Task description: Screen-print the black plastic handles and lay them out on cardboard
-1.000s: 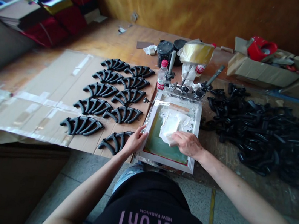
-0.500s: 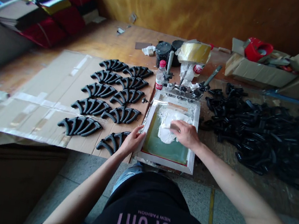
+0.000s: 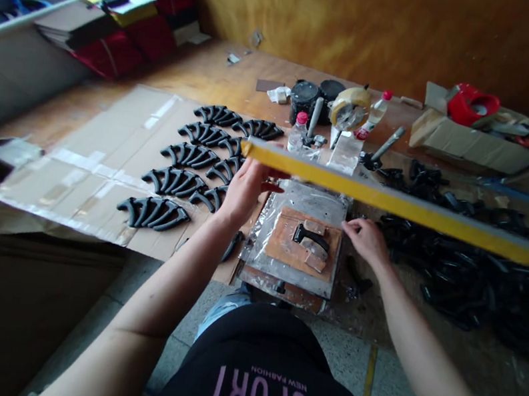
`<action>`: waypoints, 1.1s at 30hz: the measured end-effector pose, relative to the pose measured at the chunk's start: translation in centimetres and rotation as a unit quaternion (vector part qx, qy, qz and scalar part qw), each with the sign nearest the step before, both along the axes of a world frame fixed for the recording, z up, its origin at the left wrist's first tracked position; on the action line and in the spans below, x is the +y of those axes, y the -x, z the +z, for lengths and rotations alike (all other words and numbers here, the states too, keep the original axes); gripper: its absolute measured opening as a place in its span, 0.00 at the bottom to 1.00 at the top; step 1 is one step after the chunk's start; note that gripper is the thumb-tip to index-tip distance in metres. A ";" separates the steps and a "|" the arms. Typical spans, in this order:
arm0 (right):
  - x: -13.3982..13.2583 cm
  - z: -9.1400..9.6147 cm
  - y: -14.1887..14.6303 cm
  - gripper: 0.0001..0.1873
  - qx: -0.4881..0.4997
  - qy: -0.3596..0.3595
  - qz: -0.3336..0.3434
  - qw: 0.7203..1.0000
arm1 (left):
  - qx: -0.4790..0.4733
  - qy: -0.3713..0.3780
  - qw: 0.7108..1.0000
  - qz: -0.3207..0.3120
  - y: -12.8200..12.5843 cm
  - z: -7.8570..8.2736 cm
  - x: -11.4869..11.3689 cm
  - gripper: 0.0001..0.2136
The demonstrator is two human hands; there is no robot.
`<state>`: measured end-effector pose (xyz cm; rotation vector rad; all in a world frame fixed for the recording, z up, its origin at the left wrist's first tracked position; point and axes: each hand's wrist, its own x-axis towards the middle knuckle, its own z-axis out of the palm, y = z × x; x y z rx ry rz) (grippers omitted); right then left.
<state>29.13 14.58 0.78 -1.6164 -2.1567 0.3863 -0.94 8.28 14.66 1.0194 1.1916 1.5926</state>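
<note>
My left hand (image 3: 246, 188) grips the near left corner of the printing screen frame (image 3: 395, 203), which is tilted up so that its yellow edge crosses the view. Under it lies a wooden jig board (image 3: 287, 246) with one black curved plastic part (image 3: 311, 236) seated on it. My right hand (image 3: 366, 239) rests at the jig's right edge with its fingers apart, holding nothing, close to that part. Foil covers the base plate (image 3: 289, 199) around the board.
Rows of black curved parts (image 3: 181, 177) lie on flattened cardboard (image 3: 89, 182) to the left. A large heap of the same parts (image 3: 476, 267) fills the right. Behind the jig stand a water bottle (image 3: 298, 132), black jars (image 3: 306, 97), a tape roll (image 3: 350, 108) and cardboard boxes (image 3: 467, 140).
The screen frame, flat on the jig before, is now swung up by my left hand. My right hand has left the white ink on the mesh and moved to the jig's right edge.
</note>
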 end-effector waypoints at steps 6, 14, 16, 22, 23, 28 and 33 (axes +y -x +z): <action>-4.6 -3.0 5.4 0.10 -0.113 0.073 0.075 0.988 | -0.041 0.033 0.999 0.012 -1.4 -0.9 -0.9 0.26; -11.7 0.2 14.7 0.11 0.029 0.039 0.213 0.976 | -0.145 0.339 0.929 -0.024 -3.1 -11.8 -12.9 0.28; -14.5 0.3 17.8 0.09 0.059 0.061 0.308 0.948 | -0.136 0.340 0.928 0.071 -0.6 -13.5 -14.8 0.27; -17.6 -3.2 23.2 0.11 0.033 0.266 0.342 0.901 | 0.068 0.484 0.856 0.167 10.2 -18.9 -20.1 0.28; -17.6 -3.9 23.8 0.13 0.027 0.291 0.327 0.899 | 0.119 0.520 0.834 0.142 11.4 -19.7 -20.5 0.30; -18.0 -6.2 26.9 0.18 0.057 0.348 0.256 0.900 | 0.270 0.594 0.756 0.044 15.1 -21.3 -19.8 0.32; -18.2 -6.6 29.4 0.16 0.096 0.332 0.218 0.912 | 0.305 0.583 0.753 -0.005 18.5 -21.6 -17.3 0.33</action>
